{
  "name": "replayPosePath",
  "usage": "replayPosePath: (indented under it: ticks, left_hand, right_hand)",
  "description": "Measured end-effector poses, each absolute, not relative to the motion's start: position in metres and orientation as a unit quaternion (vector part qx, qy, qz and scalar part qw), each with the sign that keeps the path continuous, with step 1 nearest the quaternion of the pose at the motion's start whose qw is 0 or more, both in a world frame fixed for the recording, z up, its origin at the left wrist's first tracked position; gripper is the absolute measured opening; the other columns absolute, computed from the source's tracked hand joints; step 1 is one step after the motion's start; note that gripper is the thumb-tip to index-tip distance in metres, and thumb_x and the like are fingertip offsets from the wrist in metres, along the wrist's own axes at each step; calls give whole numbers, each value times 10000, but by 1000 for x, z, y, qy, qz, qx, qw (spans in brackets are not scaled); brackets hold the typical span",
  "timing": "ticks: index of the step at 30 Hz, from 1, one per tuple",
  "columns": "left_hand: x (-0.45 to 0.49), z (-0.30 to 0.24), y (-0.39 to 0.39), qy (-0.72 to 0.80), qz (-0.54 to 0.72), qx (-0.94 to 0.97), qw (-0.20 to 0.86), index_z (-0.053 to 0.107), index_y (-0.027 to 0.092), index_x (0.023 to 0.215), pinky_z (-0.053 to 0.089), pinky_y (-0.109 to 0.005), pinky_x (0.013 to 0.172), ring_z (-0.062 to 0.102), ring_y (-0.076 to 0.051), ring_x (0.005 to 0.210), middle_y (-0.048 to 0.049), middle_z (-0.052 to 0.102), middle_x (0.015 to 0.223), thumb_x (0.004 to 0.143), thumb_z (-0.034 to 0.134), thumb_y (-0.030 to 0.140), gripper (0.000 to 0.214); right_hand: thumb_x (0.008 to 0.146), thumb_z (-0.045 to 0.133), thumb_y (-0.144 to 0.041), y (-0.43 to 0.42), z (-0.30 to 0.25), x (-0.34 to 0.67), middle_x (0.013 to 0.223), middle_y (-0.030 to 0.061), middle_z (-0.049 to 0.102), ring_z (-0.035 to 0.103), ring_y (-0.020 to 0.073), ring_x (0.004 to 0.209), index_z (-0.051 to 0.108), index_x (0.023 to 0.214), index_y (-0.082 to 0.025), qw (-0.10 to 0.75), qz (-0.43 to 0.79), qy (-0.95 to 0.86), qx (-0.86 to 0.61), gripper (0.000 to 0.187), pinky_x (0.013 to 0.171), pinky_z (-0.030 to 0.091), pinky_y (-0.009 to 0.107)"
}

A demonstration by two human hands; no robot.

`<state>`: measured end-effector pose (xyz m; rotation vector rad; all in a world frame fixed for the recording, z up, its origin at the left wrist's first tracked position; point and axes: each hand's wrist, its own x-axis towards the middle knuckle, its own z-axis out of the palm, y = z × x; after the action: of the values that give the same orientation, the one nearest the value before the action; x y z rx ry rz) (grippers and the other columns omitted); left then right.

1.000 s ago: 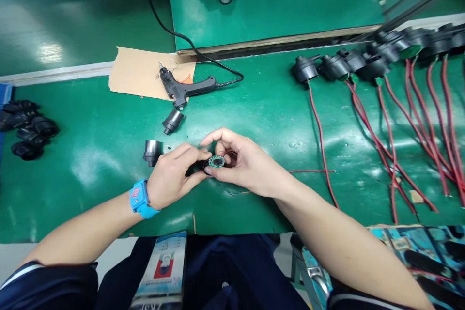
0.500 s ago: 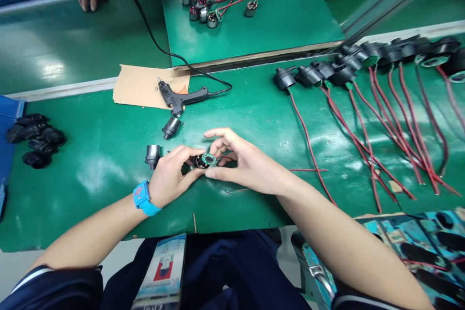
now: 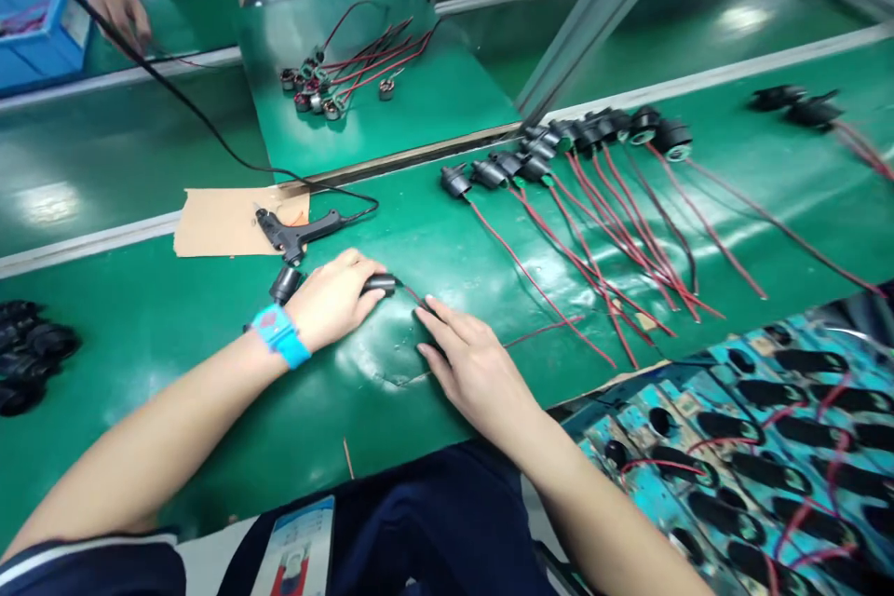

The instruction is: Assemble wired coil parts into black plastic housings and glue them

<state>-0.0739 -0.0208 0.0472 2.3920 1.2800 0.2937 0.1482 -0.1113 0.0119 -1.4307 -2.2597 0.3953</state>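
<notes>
My left hand (image 3: 333,296), with a blue wristband, lies on the green table surface (image 3: 174,326) with its fingers closed over a small black motor housing (image 3: 381,283). A red wire (image 3: 551,329) runs from that housing to the right. My right hand (image 3: 469,361) rests flat on the table just right of the housing, fingers stretched out over the wire, holding nothing. Another black housing (image 3: 283,283) stands just left of my left hand.
A black glue gun (image 3: 299,232) lies beside a cardboard piece (image 3: 216,221). A row of black motors with red wires (image 3: 573,149) lies at right. Black parts (image 3: 28,354) sit far left. A tray of parts (image 3: 754,428) is at lower right. Another person's hand (image 3: 118,9) is at the far left.
Both hands came down from pinching the small part with the green round board. The left now holds the housing on the table; the right has let go and lies flat. The view swung right.
</notes>
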Motion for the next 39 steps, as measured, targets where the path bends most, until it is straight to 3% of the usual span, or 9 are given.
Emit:
replayPosePath:
  ticks: [7, 10, 13, 16, 20, 26, 31, 35, 39]
  left_hand:
    - [-11, 47, 70, 453, 117, 876, 120, 596, 168, 1328, 497, -354, 1041, 632, -253, 1200, -119, 647, 1287, 947, 637, 267, 396]
    - [-14, 63, 104, 495, 161, 851, 67, 539, 116, 1376, 451, -425, 1080, 567, -298, 1266, -186, 585, 1347, 997, 531, 257, 404]
    - [-36, 82, 140, 584, 205, 785, -11, 569, 109, 1320, 418, -518, 1061, 519, -368, 1269, -222, 556, 1324, 991, 519, 260, 366]
    - [-50, 91, 171, 629, 195, 751, -50, 634, 142, 1231, 398, -523, 1049, 489, -392, 1271, -202, 554, 1321, 946, 603, 288, 321]
    - [-29, 86, 204, 623, 156, 766, -25, 611, 174, 1277, 359, -500, 1083, 465, -371, 1312, -183, 562, 1353, 957, 585, 299, 345]
    - [9, 78, 235, 645, 152, 749, 18, 617, 136, 1165, 431, -454, 1021, 591, -348, 1199, -206, 669, 1204, 922, 610, 241, 265]
    - [1, 89, 207, 629, 177, 755, 56, 608, 153, 1035, 484, -384, 951, 659, -300, 1112, -159, 703, 1109, 866, 642, 159, 172]
    - [-27, 102, 129, 583, 220, 776, 103, 516, 196, 1122, 528, -312, 865, 695, -207, 955, -62, 707, 1059, 831, 694, 193, 341]
    - [-62, 102, 23, 502, 341, 750, 264, 448, 215, 1111, 551, -315, 777, 686, -205, 962, -61, 684, 1034, 819, 715, 251, 397]
  right_hand:
    - [993, 496, -234, -69, 5, 163, 1551, 310, 398, 458, 397, 1418, 483, 1460, 13, 147, 33, -796, -586, 528, 1127, 425, 557]
    - [965, 583, -295, -54, 14, 166, 1590, 332, 306, 372, 435, 1463, 462, 1476, 7, 161, -19, -783, -600, 605, 1154, 350, 609]
    - [969, 589, -321, -53, 19, 165, 1566, 265, 409, 418, 405, 1442, 565, 1417, -99, 209, -47, -795, -568, 501, 1162, 327, 611]
    - [975, 579, -316, -55, 18, 162, 1478, 193, 547, 503, 354, 1378, 662, 1290, -177, 247, -45, -806, -535, 354, 1148, 356, 574]
    - [972, 589, -285, -54, 10, 160, 1355, 146, 644, 573, 307, 1283, 697, 1176, -203, 298, -26, -808, -509, 245, 1111, 388, 522]
    - [943, 628, -234, -48, 3, 165, 1229, 121, 684, 603, 283, 1168, 706, 1052, -200, 340, 3, -798, -497, 139, 995, 440, 449]
    - [938, 628, -225, -45, 4, 170, 1134, 98, 704, 621, 262, 1090, 694, 1023, -203, 358, 14, -787, -502, 109, 938, 457, 420]
    - [949, 617, -251, -46, 9, 169, 1148, 110, 703, 626, 250, 1100, 667, 1127, -188, 381, 31, -789, -482, 195, 956, 474, 411]
    - [963, 597, -255, -42, 24, 153, 1287, 139, 667, 585, 259, 1239, 599, 1288, -169, 397, 49, -810, -428, 337, 1039, 458, 429]
